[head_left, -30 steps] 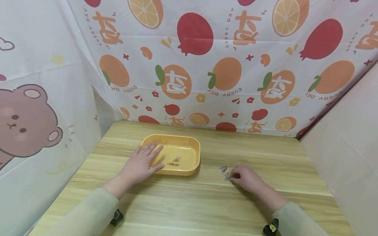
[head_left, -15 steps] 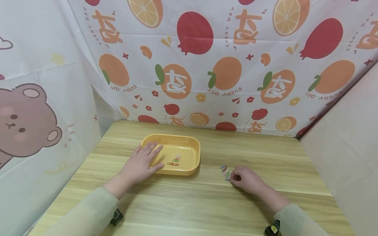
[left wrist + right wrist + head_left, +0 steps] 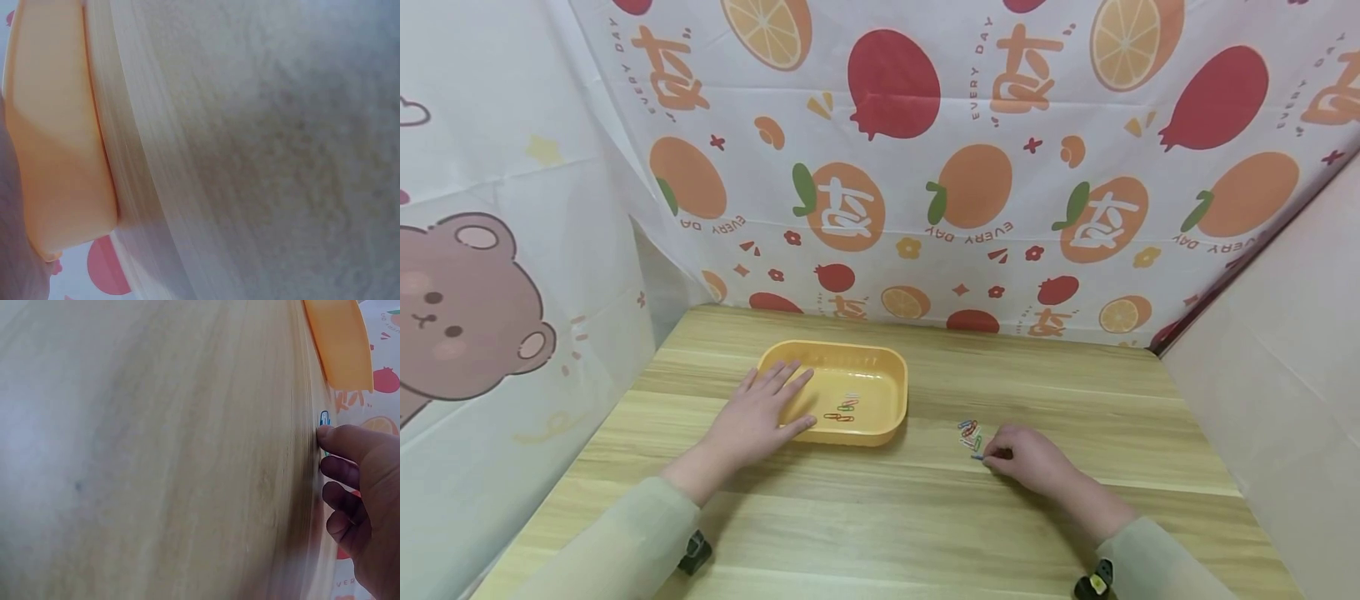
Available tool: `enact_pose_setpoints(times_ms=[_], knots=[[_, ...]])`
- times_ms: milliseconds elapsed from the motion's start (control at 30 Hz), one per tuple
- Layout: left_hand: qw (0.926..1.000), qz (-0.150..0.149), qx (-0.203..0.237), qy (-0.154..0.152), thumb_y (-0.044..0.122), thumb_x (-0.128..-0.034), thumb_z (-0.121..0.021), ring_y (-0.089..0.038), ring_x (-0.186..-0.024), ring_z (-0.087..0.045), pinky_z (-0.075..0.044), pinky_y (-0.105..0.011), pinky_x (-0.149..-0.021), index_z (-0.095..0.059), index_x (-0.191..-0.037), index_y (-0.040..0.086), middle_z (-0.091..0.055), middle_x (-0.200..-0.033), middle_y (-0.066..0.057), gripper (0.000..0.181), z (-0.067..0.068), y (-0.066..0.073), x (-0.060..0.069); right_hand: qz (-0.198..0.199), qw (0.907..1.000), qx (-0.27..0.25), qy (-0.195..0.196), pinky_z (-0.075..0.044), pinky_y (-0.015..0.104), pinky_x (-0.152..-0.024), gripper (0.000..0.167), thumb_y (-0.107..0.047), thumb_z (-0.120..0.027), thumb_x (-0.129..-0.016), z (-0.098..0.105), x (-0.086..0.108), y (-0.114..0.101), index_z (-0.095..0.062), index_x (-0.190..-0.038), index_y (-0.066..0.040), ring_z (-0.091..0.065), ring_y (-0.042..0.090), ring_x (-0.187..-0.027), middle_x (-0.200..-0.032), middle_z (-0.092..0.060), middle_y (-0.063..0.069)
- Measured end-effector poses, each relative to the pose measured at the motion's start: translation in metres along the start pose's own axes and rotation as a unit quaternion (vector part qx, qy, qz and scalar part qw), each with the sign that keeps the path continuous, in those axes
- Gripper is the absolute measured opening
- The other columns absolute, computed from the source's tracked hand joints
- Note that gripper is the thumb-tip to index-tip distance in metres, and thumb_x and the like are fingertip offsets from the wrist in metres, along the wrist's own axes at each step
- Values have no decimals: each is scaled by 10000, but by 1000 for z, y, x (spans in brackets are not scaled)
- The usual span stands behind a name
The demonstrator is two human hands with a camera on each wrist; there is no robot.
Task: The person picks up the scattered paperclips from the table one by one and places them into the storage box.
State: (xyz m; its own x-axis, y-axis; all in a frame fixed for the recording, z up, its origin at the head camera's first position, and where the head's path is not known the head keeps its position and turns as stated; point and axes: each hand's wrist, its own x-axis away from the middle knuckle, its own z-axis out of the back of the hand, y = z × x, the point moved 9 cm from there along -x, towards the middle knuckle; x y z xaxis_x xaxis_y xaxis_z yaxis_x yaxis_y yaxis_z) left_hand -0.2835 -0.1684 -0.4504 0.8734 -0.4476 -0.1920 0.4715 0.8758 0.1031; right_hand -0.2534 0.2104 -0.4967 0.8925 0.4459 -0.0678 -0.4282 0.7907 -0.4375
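My left hand (image 3: 752,421) lies with spread fingers over the left side of a yellow tray (image 3: 891,429). Inside that tray are several paper clips (image 3: 846,407), red, green and pale. To the right of it, my right hand (image 3: 1033,458) pinches a blue paper clip (image 3: 977,457) between thumb and forefinger. In the right wrist view the blue paper clip (image 3: 324,417) stands up past the fingertips, and the other fingers are curled. Just beyond the hand is a small pile of paper clips (image 3: 970,432) in blue, red, green and white.
The tray and pile rest on a wood-grain table (image 3: 865,517). A fruit-print cloth (image 3: 910,192) hangs along its back edge. White sheeting (image 3: 1285,350) stands at the right, and a bear-print sheet (image 3: 475,333) at the left.
The blue paper clip at my right fingertips has shifted slightly away from the pile, with the right hand moving a little toward me. My left hand stays in place on the tray.
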Motion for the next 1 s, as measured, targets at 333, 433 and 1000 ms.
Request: enact_pose_setpoints(times_ms=[333,433,1000], knots=[[10000,21,14,-20,748,-930,-356,-349,-1484,-216,-91,-602,-1186,-314,-1569,203,-270,-1618,-101,841,0,0,1,-47,9997,-194,104,-519,271,-734,111,-356,-732,-903,3,2,1,-782,-879,-260,-569,-23,-797,-839,-598,-249],[10000,30,24,-23,743,-932,-365,-347,-1485,-214,-90,-599,-1187,-314,-1569,203,-272,-1617,-101,837,0,0,1,-252,9991,-324,128,-512,264,-722,110,-358,-734,-901,5,2,3,-783,-889,-260,-568,-17,-786,-836,-598,-244],[10000,8,50,4,719,-939,-398,-350,-1485,-214,-97,-600,-1186,-317,-1568,206,-275,-1616,-102,816,1,1,1,-428,9969,-560,359,-513,275,-723,58,-311,-762,-880,16,-6,3,-776,-909,-263,-579,24,-794,-858,-621,-193]])
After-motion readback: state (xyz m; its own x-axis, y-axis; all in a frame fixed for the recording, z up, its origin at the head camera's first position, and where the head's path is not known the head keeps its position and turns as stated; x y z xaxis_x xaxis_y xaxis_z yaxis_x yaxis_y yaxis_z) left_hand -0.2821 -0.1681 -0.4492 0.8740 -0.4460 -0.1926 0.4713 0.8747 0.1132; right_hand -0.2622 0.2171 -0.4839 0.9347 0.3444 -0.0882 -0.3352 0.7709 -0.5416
